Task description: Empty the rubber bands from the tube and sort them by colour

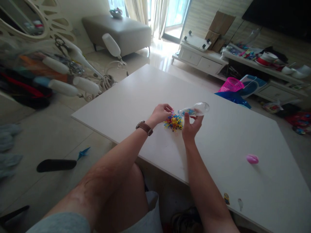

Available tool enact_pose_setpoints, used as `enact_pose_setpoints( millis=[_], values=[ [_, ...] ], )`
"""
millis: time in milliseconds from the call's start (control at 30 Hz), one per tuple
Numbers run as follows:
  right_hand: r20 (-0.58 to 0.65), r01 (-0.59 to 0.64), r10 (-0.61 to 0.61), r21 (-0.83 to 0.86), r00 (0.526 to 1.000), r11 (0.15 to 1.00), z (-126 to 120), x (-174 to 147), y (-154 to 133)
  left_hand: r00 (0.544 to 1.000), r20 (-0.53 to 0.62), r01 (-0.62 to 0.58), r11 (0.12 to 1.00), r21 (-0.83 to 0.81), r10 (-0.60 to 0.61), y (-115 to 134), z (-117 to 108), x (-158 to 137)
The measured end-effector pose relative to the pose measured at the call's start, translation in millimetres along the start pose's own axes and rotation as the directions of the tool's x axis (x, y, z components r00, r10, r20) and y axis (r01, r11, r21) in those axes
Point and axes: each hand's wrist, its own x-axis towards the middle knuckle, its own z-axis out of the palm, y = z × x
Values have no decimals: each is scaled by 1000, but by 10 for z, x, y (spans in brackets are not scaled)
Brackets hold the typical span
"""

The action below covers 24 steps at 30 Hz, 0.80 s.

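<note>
My right hand is closed round a clear plastic bottle, which lies tilted on its side in the air with its narrower end toward my left hand. Small blue and other coloured pieces show inside the bottle. Below and between my hands, a heap of small yellow, blue and red pieces rests on the white table. My left hand, with a brown-strapped watch on the wrist, is at the heap's upper left edge. Its fingertips are pinched near a bit of pink; what they hold is too small to make out.
A pink egg-shaped object lies on the table's right side. Near the front edge are a small minion figure and a small clear piece. White lamp shades stand past the left edge; a pink basket is beyond the right edge.
</note>
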Motion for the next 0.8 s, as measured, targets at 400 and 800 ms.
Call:
enact_pose_setpoints(
  millis=[400, 800],
  values=[
    [42, 26, -24, -35, 999, 999, 28, -31, 68, 980, 155, -126, 992, -1, 124, -104, 53, 55],
    [53, 14, -16, 32, 998, 999, 44, -51, 16, 950, 189, -259, 965, 33, 249, -35, 73, -13]
  ],
)
